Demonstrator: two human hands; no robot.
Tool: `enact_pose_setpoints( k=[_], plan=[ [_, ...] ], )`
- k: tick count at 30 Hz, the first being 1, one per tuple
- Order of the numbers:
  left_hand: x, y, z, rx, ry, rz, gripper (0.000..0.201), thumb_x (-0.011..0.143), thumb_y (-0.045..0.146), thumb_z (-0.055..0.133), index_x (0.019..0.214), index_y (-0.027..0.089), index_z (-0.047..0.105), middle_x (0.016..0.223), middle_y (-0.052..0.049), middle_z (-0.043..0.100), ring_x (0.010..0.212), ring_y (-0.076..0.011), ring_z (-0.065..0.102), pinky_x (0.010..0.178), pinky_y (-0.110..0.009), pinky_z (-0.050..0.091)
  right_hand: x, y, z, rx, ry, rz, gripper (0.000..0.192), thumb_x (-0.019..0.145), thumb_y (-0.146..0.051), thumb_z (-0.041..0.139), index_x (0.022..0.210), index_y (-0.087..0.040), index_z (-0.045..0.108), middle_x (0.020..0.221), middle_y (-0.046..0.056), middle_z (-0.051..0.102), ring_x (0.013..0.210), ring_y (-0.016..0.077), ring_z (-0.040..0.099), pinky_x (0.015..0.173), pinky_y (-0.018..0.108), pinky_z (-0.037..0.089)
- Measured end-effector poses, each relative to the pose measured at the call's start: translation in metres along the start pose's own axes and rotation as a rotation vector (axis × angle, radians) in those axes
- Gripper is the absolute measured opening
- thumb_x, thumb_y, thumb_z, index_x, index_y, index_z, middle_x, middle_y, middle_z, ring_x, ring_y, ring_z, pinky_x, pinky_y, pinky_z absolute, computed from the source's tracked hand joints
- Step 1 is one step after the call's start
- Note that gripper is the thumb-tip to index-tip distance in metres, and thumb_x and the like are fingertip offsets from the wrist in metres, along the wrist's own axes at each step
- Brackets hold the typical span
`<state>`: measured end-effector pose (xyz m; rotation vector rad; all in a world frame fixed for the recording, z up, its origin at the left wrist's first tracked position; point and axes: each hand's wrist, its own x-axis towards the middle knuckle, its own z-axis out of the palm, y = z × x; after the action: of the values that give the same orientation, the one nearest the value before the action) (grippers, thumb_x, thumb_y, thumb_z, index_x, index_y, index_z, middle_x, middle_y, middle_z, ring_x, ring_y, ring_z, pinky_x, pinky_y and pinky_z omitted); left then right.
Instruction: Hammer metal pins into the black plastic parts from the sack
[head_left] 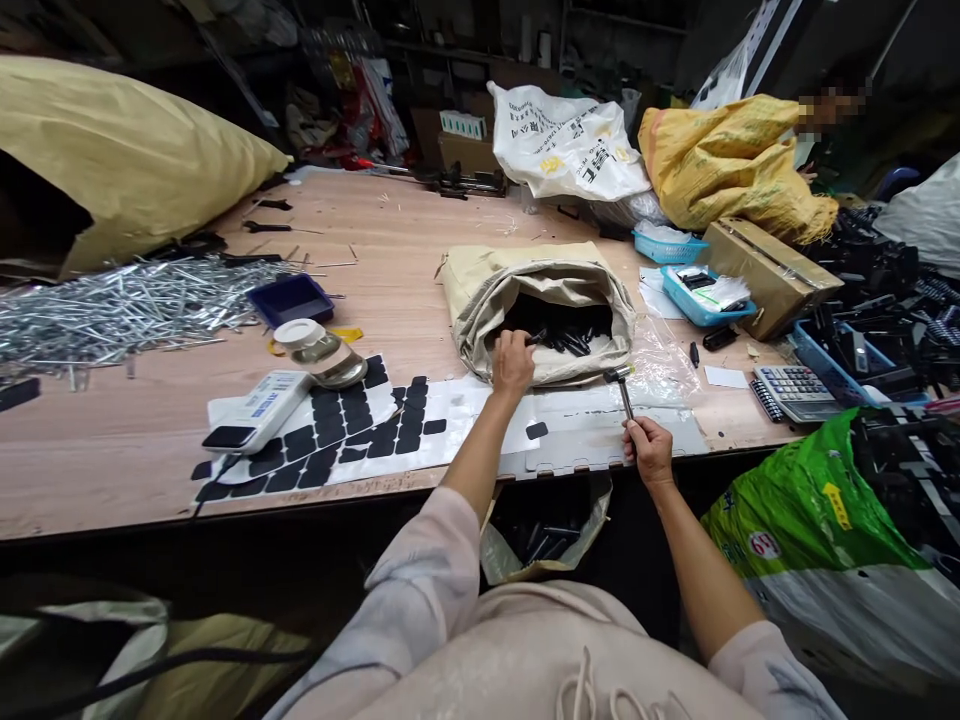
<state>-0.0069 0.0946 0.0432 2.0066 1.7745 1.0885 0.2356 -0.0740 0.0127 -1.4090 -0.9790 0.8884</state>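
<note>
At the mouth of a beige sack (480, 280) lying on its side, my left hand (513, 362) has its fingers closed on a small black piece (535, 338), mostly hidden by the fingers. Several slim black pieces (574, 341) lie inside the sack. My right hand (649, 451) grips the dark handle of a small hammer (625, 398). The hammer's metal head is up, close to the sack's lower right rim. Between my hands, a single black sticker (537, 431) lies on white paper near the table edge.
Sheets of black stickers (330, 418), a white device (259, 412) and a glass jar (321, 355) stand left. Metal rods (135, 310) pile up beside a blue tray (291, 301). Rightward are a calculator (802, 392), blue baskets (705, 296) and a green bag (795, 500). Below hangs an open sack (491, 550).
</note>
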Motion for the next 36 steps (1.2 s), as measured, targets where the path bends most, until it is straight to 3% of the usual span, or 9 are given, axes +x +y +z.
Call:
enact_pose_setpoints(
  k=[4, 6, 8, 14, 20, 23, 30, 36],
  plan=[
    [-0.065, 0.021, 0.001, -0.044, -0.236, 0.235, 0.016, 0.097, 0.021, 0.057, 0.110, 0.022, 0.066, 0.106, -0.007, 0.060, 0.100, -0.0241, 0.056, 0.086, -0.036, 0.048, 0.000, 0.000, 0.000, -0.008, 0.007, 0.004, 0.034, 0.079, -0.051, 0.068, 0.080, -0.017, 0.069, 0.059, -0.002, 0.058, 0.041, 0.0101, 0.050, 0.034, 0.021, 0.041],
    [-0.090, 0.025, 0.008, -0.022, -0.317, 0.251, 0.014, 0.095, 0.022, 0.061, 0.107, 0.023, 0.068, 0.103, -0.007, 0.061, 0.099, -0.0240, 0.055, 0.087, -0.037, 0.048, 0.001, 0.000, 0.000, -0.026, 0.008, -0.003, 0.035, 0.079, -0.052, 0.068, 0.080, -0.017, 0.069, 0.059, -0.002, 0.059, 0.041, 0.0105, 0.051, 0.034, 0.021, 0.041],
    [-0.103, 0.023, 0.015, -0.033, -0.327, 0.213, 0.015, 0.092, 0.023, 0.067, 0.106, 0.023, 0.070, 0.102, -0.006, 0.062, 0.099, -0.0239, 0.055, 0.089, -0.037, 0.047, 0.001, -0.001, 0.000, -0.046, 0.006, -0.016, 0.035, 0.079, -0.053, 0.067, 0.080, -0.018, 0.069, 0.060, -0.002, 0.059, 0.041, 0.0108, 0.051, 0.034, 0.022, 0.042],
    [-0.096, 0.011, 0.018, -0.226, -0.332, 0.068, 0.023, 0.082, 0.019, 0.077, 0.103, 0.021, 0.071, 0.096, -0.002, 0.062, 0.092, -0.0192, 0.059, 0.084, -0.032, 0.048, -0.004, -0.004, -0.004, -0.178, 0.015, -0.035, 0.039, 0.079, -0.054, 0.068, 0.088, -0.016, 0.073, 0.061, 0.000, 0.063, 0.045, 0.0141, 0.056, 0.040, 0.025, 0.046],
    [-0.094, 0.011, 0.020, -0.210, -0.338, 0.061, 0.015, 0.084, 0.024, 0.075, 0.098, 0.023, 0.075, 0.094, -0.003, 0.058, 0.095, -0.0201, 0.057, 0.082, -0.032, 0.048, -0.013, -0.013, -0.008, -0.529, 0.027, -0.264, 0.030, 0.081, -0.047, 0.065, 0.083, -0.019, 0.078, 0.077, 0.006, 0.076, 0.073, 0.0238, 0.071, 0.071, 0.033, 0.056],
    [-0.094, 0.012, 0.021, -0.198, -0.346, 0.049, 0.014, 0.084, 0.024, 0.075, 0.098, 0.023, 0.076, 0.094, -0.003, 0.058, 0.095, -0.0205, 0.056, 0.083, -0.033, 0.047, -0.013, -0.019, -0.006, -0.611, 0.016, -0.334, 0.029, 0.082, -0.044, 0.062, 0.083, -0.021, 0.078, 0.085, 0.008, 0.079, 0.080, 0.0264, 0.073, 0.077, 0.036, 0.056],
    [-0.094, 0.015, 0.020, -0.159, -0.358, 0.026, 0.013, 0.086, 0.027, 0.075, 0.099, 0.024, 0.076, 0.095, -0.003, 0.059, 0.097, -0.0199, 0.056, 0.080, -0.031, 0.046, -0.016, -0.019, -0.001, -0.787, -0.020, -0.428, 0.027, 0.085, -0.039, 0.058, 0.086, -0.021, 0.078, 0.088, 0.009, 0.079, 0.080, 0.0259, 0.073, 0.077, 0.034, 0.055],
    [-0.094, 0.015, 0.019, -0.163, -0.363, 0.025, 0.011, 0.086, 0.026, 0.075, 0.096, 0.024, 0.076, 0.094, -0.003, 0.059, 0.098, -0.0206, 0.056, 0.084, -0.031, 0.046, -0.016, -0.020, 0.005, -0.774, -0.019, -0.446, 0.028, 0.086, -0.040, 0.057, 0.087, -0.021, 0.078, 0.086, 0.009, 0.078, 0.080, 0.0261, 0.073, 0.076, 0.034, 0.055]
  ],
)
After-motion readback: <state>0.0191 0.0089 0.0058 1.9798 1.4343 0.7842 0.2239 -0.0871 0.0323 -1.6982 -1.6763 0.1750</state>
